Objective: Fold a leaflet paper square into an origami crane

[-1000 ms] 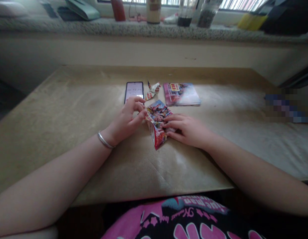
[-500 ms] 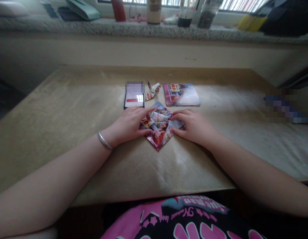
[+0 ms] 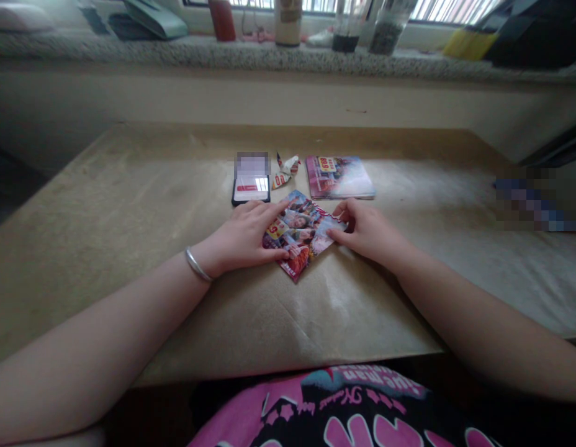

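Jar [image 3: 385, 36] with dark contents stands beyond the folded paper [image 3: 301, 234].

Two hands are at work: one left hand [image 3: 244, 236] at 9 o'clock and one right hand [image 3: 369, 233] at 3, counted around one creased printed square [image 3: 306, 225]. One silver bangle [image 3: 197, 265] sits at about 8. Beyond the square lie one phone [image 3: 251, 181] between 10 and 11, one folded paper figure [image 3: 287, 171] just short of 12, and one printed stack [image 3: 344, 177] at 1, its layers too fine to count. Four containers line one sill [image 3: 260, 57] from 11 to 1: one red, one pale, two clear.
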`<state>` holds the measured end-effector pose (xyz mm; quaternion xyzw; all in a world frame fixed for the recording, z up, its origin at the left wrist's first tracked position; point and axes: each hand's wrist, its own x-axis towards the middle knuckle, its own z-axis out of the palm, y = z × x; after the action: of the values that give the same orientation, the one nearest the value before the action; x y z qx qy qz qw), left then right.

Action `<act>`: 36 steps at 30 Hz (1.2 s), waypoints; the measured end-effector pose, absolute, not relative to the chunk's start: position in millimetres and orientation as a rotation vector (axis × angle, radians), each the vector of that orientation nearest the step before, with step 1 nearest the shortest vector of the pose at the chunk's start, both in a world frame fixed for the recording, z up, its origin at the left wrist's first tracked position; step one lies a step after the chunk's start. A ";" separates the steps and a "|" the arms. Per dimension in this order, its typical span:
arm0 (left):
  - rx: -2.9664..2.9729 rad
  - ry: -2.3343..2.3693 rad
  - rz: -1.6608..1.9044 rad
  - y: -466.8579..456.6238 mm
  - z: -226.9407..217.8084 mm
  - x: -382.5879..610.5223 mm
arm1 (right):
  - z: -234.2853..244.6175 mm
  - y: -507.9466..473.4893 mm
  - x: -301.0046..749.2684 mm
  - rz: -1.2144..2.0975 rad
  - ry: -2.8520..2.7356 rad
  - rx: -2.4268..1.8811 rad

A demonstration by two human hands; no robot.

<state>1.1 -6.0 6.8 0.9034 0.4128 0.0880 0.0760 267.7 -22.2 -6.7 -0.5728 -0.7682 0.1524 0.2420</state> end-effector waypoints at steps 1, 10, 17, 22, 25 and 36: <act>2.719 1.244 0.250 -7.0 7.1 1.5 | -6.6 -22.0 268.0 0.460 -2.082 -1.561; 2.846 1.001 0.273 -12.5 8.5 5.3 | -21.0 4.9 287.4 0.655 -1.695 -1.442; 2.767 0.829 0.459 -10.1 5.9 8.6 | -25.5 13.3 288.6 0.714 -1.557 -1.365; 2.760 0.964 0.512 -9.5 3.5 9.8 | -21.0 7.7 280.8 0.763 -1.519 -1.432; 2.755 1.135 0.449 -9.8 2.6 8.6 | -16.4 0.2 276.2 0.751 -1.565 -1.444; 2.714 1.309 0.309 -9.6 2.2 6.7 | 1.3 -24.8 272.7 0.714 -1.999 -1.626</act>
<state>6.7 -9.6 2.2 0.8946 0.4314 0.1020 0.0563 272.7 -24.8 1.3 -0.5915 -0.7272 0.2597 0.2320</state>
